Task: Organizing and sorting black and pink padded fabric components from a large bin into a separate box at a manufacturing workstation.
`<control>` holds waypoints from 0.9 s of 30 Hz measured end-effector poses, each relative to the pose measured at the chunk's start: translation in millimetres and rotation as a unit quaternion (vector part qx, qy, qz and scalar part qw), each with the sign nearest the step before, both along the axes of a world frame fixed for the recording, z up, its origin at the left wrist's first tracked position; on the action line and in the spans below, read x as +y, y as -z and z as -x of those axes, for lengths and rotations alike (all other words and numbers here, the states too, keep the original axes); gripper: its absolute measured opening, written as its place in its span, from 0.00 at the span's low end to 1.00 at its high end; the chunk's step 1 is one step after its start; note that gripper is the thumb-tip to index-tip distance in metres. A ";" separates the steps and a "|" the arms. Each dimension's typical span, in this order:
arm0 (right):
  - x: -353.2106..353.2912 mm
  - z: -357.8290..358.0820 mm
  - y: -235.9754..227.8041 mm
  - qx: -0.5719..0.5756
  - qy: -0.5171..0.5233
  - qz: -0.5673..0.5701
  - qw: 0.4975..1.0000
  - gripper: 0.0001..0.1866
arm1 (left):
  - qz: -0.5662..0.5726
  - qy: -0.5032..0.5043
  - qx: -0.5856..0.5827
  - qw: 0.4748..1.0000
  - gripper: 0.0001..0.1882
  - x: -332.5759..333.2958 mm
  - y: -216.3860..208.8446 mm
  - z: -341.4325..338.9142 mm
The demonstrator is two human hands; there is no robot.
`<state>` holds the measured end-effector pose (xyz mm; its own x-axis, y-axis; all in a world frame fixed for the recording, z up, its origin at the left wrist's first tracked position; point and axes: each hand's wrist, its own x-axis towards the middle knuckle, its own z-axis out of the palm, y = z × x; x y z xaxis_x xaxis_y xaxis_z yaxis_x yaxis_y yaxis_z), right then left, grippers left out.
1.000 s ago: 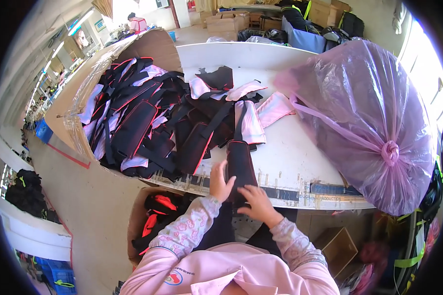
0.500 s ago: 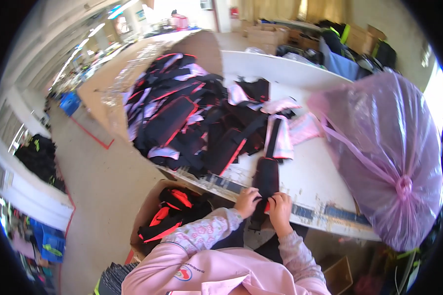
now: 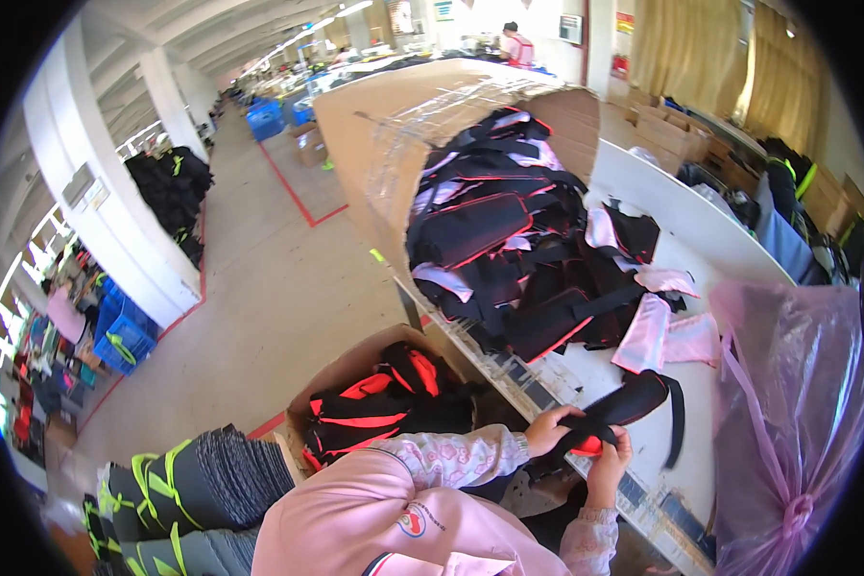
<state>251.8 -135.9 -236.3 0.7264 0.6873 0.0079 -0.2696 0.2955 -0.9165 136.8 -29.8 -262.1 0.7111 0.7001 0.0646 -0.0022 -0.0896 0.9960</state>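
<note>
At the table's front edge, my left hand (image 3: 553, 430) is closed on the near end of a black padded strap (image 3: 632, 397). My right hand (image 3: 607, 465) pinches the same end from the other side, where a bit of red shows between the hands. The strap's far part rests on the white table, and a narrow black webbing (image 3: 678, 422) hangs off it to the right. Beyond lies a heap of similar black straps (image 3: 480, 228) with red edging and pale pink parts, spilling from a cardboard box (image 3: 379, 144) lying on its side.
A translucent pink plastic bag (image 3: 787, 413) bulges at the table's right. Below the table's left edge stands an open carton (image 3: 302, 394) of black-and-red pieces (image 3: 374, 413). Dark bundles tied with yellow-green strips (image 3: 178, 490) lie at lower left. A person (image 3: 518, 46) is far back.
The view has swung left, so the table and heap now appear further right. The strap lay straight ahead between my hands; now its padded part points off to the right, and both hands still hold it.
</note>
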 end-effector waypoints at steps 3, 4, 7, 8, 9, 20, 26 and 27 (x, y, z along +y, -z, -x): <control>-5.7 0.2 -9.9 -0.181 0.063 0.078 0.978 0.05 | 0.320 0.040 -0.087 0.943 0.14 -0.7 -15.5 0.1; -8.2 -0.6 -14.7 -0.231 0.074 0.094 0.965 0.05 | 0.448 0.047 -0.106 0.887 0.14 -4.8 -33.3 5.1; -10.7 -6.6 -15.6 -0.260 0.094 0.102 0.956 0.06 | 0.549 0.162 -0.245 0.782 0.15 -11.6 -18.4 0.4; -10.8 -7.2 -17.6 -0.261 0.106 0.099 0.954 0.07 | 0.551 0.158 -0.248 0.781 0.15 -15.3 -21.8 -0.8; -12.3 -7.2 -19.6 -0.262 0.118 0.098 0.953 0.07 | 0.597 0.175 -0.253 0.741 0.15 -19.9 -24.6 -2.1; 1.5 34.4 -40.7 0.245 -0.100 -0.122 0.957 0.17 | 0.518 0.090 -0.180 0.831 0.13 12.2 -72.7 10.3; 10.1 22.5 -62.0 0.285 -0.093 -0.182 0.937 0.20 | 0.369 0.088 -0.144 0.914 0.12 13.0 -93.5 4.4; 7.0 16.1 -62.2 0.264 -0.099 -0.186 0.941 0.18 | 0.357 0.086 -0.100 0.925 0.10 11.1 -90.5 8.0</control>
